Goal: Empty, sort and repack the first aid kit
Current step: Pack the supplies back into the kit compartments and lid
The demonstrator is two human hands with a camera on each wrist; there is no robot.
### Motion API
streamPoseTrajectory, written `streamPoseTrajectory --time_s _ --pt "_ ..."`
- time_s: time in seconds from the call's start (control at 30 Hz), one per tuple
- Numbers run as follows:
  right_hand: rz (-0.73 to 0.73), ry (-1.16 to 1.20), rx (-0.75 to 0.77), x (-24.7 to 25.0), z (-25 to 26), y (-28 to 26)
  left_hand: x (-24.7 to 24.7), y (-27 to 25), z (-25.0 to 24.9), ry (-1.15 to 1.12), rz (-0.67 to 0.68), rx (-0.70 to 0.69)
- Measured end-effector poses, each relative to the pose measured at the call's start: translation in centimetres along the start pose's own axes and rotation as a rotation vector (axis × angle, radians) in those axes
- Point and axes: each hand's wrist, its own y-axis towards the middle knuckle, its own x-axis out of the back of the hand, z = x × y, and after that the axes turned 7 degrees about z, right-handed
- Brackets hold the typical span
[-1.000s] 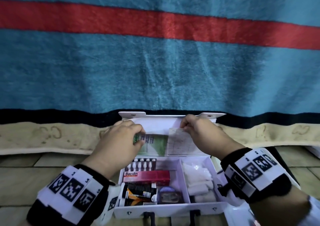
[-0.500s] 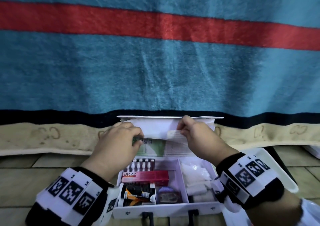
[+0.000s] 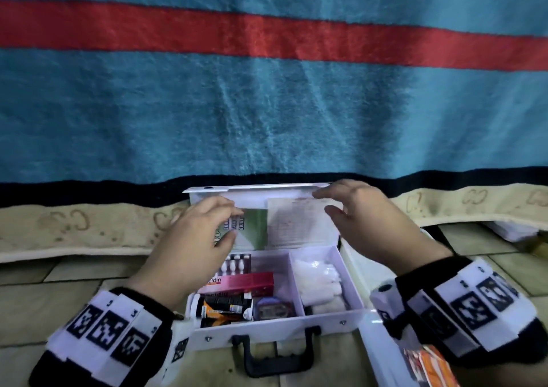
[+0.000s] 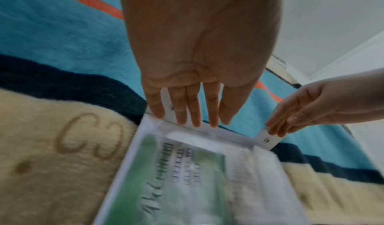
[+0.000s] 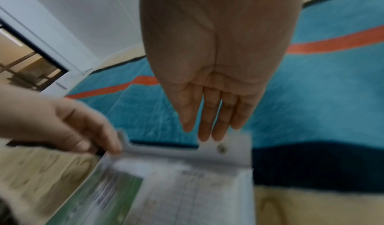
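The white first aid kit [image 3: 275, 327] stands open on the floor, its lid [image 3: 255, 189] raised at the back. A green card [image 3: 252, 232] and a white leaflet [image 3: 293, 223] lie against the lid's inside. My left hand [image 3: 234, 222] is open in front of the green card, its straight fingers [image 4: 193, 113] reaching the lid's top edge [image 4: 228, 135]. My right hand [image 3: 323, 202] is open, its fingers [image 5: 207, 126] at the lid's top right corner [image 5: 228, 154]. Inside are a blister pack [image 3: 237, 263], a pink box [image 3: 237, 282], a black-orange pack [image 3: 225, 309], a round tin [image 3: 272, 309] and white rolls [image 3: 320, 279].
A teal blanket [image 3: 267, 104] with a red stripe and a beige border lies behind the kit. The black handle [image 3: 275, 354] faces me. A white tray holding an orange packet [image 3: 430, 366] sits at the lower right on the tiled floor.
Both hands have let go of the papers they pinched and their fingers have straightened. The right hand has moved right to the lid's corner. The lid has tipped toward me.
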Motion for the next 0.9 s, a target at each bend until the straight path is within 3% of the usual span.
streamPoseTrajectory --time_s 0.1,0.2,0.33,0.53,0.67,0.9 --pt "0.029 0.044 -0.081 3.2 -1.3 -4.3 -0.9 -0.7 -2.6 -0.040 0.112 -0.076" --pt "0.034 0.078 -0.197 5.6 -3.8 -9.2 -2.8 -1.4 -5.5 -0.021 0.323 -0.148" --pt "0.125 -0.016 -0.413 5.0 -8.8 -16.0 -5.7 -2.1 -8.8 0.021 0.503 -0.201" --pt "0.443 -0.011 -0.660 -0.5 -14.1 -22.6 -8.6 -2.3 -10.6 0.112 0.444 -0.117" --pt "0.459 -0.017 -0.631 -1.7 -15.0 -22.4 -9.1 -1.9 -11.0 0.192 0.383 -0.016" --pt "0.568 -0.116 -0.491 -1.8 -15.0 -19.3 -10.1 -0.9 -11.8 0.380 0.418 0.092"
